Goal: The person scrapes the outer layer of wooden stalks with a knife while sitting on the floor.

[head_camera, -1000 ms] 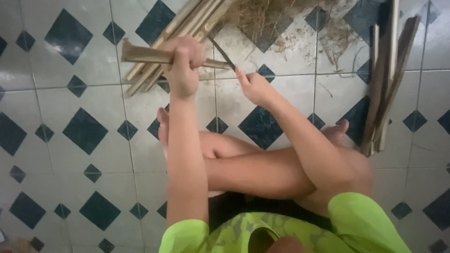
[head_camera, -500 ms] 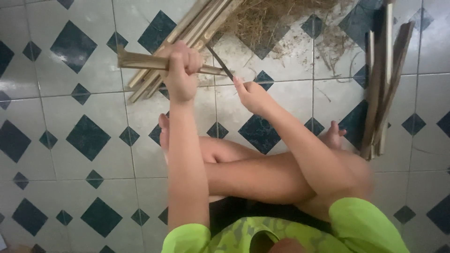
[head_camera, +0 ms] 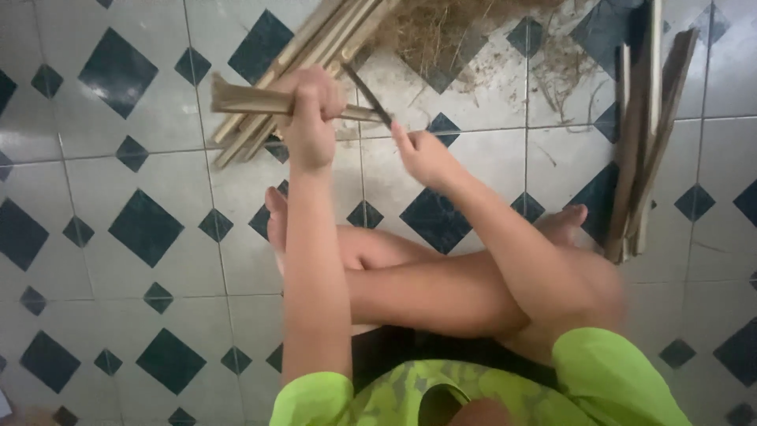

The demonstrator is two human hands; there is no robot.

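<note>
Left hand (head_camera: 311, 126) stayed clenched around pale split bamboo strips (head_camera: 252, 100); right hand (head_camera: 422, 154), gripping thin dark blade (head_camera: 367, 95), had shifted slightly lower.

Left hand (head_camera: 310, 125) fisted, arm straight out — right hand (head_camera: 422, 154) closed, forearm angled inward.

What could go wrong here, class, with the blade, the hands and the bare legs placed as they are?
1. The dark blade in the right hand works close to the left hand, whose grip holds the bamboo strip; a slip could cut the fingers.
2. The bare crossed legs lie directly below, so a dropped blade might strike them.
3. Split bamboo may splinter into the palm.
</note>
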